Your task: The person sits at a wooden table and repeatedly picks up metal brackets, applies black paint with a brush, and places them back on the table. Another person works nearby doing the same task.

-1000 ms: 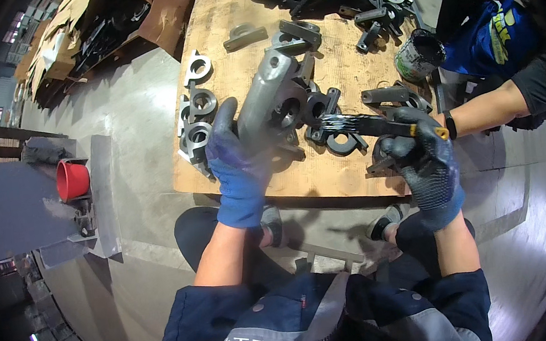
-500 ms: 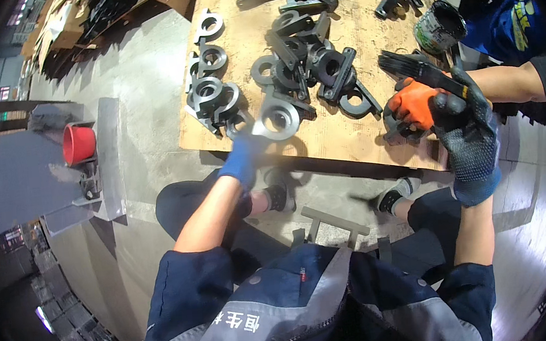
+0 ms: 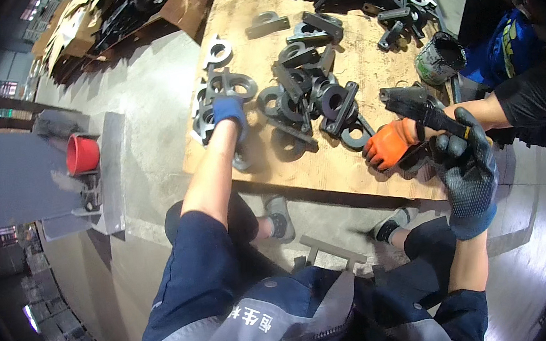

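While left hand [image 3: 228, 110] lies flat on castings [image 3: 224, 86] near the bench [image 3: 345, 163] left edge, right hand [image 3: 466, 173] grips a dark tool [image 3: 421, 108]. Bare board along the front edge.

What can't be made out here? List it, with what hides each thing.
- Head view: left hand in a blue glove rests on the metal rings; the glove hides which one it grips.
- Head view: right hand is closed on a dark tool; the co-worker's orange glove covers its working end.
- Head view: metal can: its inside is too dark to see.
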Motion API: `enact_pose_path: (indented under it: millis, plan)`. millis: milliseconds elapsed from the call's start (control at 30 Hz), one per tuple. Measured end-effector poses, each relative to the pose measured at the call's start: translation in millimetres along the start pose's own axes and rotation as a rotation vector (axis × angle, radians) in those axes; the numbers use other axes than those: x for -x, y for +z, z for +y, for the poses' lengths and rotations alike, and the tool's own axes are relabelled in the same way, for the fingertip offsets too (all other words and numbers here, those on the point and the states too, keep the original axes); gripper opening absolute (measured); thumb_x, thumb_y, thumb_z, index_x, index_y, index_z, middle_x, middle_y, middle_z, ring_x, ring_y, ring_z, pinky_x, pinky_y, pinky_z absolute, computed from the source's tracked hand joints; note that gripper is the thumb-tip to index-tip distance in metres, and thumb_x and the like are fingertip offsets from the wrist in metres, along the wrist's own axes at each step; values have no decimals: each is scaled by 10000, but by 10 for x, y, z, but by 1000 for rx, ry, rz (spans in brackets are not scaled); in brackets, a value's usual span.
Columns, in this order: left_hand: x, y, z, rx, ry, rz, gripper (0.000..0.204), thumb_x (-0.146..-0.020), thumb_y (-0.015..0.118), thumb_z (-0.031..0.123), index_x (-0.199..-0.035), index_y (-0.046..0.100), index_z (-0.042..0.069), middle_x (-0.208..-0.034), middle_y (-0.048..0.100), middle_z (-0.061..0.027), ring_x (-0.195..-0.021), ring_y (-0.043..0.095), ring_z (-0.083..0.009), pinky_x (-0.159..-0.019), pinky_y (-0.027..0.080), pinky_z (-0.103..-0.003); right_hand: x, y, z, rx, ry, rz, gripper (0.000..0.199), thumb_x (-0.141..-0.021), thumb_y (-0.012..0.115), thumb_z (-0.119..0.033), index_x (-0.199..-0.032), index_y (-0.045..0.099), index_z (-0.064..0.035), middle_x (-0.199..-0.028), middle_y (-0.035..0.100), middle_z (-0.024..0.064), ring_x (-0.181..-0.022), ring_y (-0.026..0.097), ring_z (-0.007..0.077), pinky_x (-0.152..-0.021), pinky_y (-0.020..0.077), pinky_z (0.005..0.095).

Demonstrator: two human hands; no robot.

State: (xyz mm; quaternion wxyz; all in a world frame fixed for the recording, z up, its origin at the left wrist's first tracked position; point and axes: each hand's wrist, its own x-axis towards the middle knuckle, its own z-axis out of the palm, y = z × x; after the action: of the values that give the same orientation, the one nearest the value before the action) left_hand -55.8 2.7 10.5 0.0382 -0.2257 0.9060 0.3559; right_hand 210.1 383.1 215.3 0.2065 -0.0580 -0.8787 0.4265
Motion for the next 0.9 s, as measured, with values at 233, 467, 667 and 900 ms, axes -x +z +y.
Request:
enact_pose_path:
  millis: [233,467,667,900]
  plan:
    - [-1392,239,-645,-688,172,-170,369,-826,638,251,-1109,678,18,-1139,659,-216,-1049,648,-352,-834,526,-398,-127,4,-29,72,79,-21,529,-812,714,44,-1307,534,-1,-1135,624,96,-981,614,149,-922,486,280]
    - [-398,-275,198,-843,295,138,361,-771,684,295,-1059,687,78,-1096,680,-162,-1007,667,-336,-822,540,-442,-29,-77,296,-58,214,25,579,-828,678,72,-1360,455,17,-1220,596,134,-1065,612,178,-978,498,295]
    - [29,185,-45,-317,288,94,453,-768,670,280,-1146,599,41,-1085,663,-213,-1005,652,-367,-878,515,-449,-55,-1,228,-7,-77,79,592,-740,790,3,-1279,544,-18,-1211,630,150,-1116,621,242,-980,499,376]
    - [373,858,-1193,-717,166,-483,364,-894,528,193,-1226,611,72,-1123,677,-138,-1030,647,-309,-857,493,-398,19,-46,212,-210,-86,74,576,-752,721,90,-1279,531,-42,-1268,596,164,-1144,609,256,-979,503,378]
